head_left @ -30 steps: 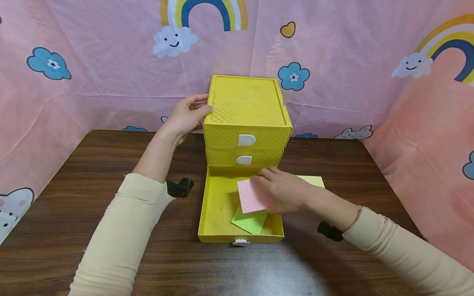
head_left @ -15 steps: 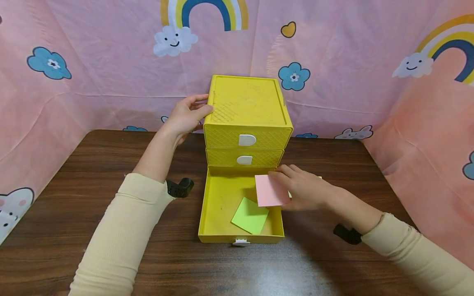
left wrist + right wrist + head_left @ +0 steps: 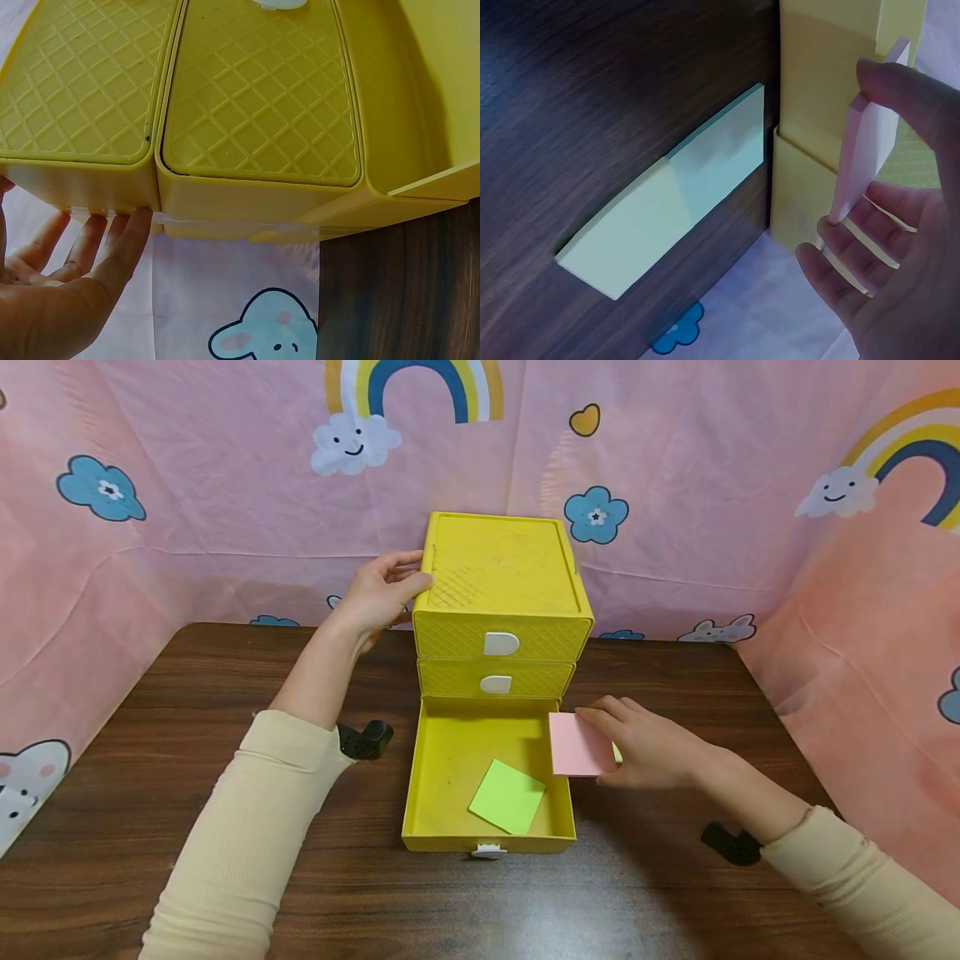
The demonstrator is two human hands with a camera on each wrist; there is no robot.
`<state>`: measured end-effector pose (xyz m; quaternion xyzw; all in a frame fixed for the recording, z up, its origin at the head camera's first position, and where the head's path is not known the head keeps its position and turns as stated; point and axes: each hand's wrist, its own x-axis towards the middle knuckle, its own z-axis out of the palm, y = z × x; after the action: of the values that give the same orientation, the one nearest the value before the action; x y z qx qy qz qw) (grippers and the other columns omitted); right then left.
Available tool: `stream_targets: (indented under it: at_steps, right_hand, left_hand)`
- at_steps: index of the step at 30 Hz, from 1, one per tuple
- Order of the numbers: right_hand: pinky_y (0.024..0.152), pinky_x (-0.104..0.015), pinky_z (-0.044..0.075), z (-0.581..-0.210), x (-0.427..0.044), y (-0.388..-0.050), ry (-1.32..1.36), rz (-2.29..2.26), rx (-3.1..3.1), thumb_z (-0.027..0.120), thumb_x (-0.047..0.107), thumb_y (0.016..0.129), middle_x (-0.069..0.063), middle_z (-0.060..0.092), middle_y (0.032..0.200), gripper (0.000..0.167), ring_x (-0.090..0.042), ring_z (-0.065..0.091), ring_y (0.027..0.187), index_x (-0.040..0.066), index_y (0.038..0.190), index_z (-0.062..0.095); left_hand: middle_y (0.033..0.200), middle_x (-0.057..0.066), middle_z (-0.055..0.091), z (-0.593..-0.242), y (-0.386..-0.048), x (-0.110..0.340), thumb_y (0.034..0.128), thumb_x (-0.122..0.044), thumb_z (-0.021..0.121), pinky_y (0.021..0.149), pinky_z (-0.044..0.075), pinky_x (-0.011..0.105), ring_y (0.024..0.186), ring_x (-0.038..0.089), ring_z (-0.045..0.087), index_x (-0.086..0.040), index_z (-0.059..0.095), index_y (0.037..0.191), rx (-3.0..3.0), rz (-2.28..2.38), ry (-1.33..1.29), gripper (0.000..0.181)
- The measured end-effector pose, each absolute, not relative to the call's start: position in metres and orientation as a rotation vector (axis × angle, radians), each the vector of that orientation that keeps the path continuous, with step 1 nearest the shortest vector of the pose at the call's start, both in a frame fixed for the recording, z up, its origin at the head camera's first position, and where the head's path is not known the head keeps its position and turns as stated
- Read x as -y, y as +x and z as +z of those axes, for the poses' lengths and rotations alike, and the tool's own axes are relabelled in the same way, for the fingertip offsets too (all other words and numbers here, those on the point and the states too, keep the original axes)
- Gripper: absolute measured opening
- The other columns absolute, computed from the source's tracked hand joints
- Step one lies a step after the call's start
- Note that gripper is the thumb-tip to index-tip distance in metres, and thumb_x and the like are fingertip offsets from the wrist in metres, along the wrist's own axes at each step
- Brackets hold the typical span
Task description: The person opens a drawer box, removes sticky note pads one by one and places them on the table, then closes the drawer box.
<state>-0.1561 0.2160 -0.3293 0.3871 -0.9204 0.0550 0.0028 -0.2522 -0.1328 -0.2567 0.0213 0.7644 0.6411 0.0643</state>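
A yellow three-drawer box (image 3: 498, 560) stands on the table with its bottom drawer (image 3: 448, 752) pulled out. Inside that drawer lies a green sticky-note pad (image 3: 507, 797). My left hand (image 3: 378, 596) rests against the box's upper left side, thumb at the top edge; the left wrist view shows its fingertips (image 3: 136, 219) touching the side wall. Between thumb and fingers my right hand (image 3: 647, 745) pinches a pink sticky-note pad (image 3: 577, 745) over the drawer's right wall. Below it on the table lie a pale yellow pad (image 3: 626, 229) and a bluish pad (image 3: 724, 150), end to end.
The upper two drawers (image 3: 450, 635) are closed, with white handles (image 3: 500, 644). A pink patterned cloth (image 3: 262, 460) hangs behind and at both sides of the dark wooden table (image 3: 315, 893).
My right hand has carried the pink pad rightward from over the drawer's middle to its right wall, uncovering the green pad. The left hand stays in place.
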Motion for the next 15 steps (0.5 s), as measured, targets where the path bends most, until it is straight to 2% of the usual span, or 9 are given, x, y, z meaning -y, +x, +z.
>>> stream_targets:
  at_steps: [15]
  right_hand:
    - [0.079, -0.035, 0.048, -0.346, -0.242, -0.155, 1.067, 0.218, 2.94, 0.08, 0.036, 0.065, -0.009, 0.05, 0.118, 0.082, -0.022, 0.048, 0.099, 0.0, 0.13, 0.046]
  left_hand:
    - [0.14, 0.004, 0.039, -0.256, -0.252, 0.133, 0.0921, -0.025, 0.055, 0.091, 0.048, 0.037, 0.116, 0.021, 0.048, -0.022, 0.037, 0.141, -2.311, 1.927, 0.065, 0.052]
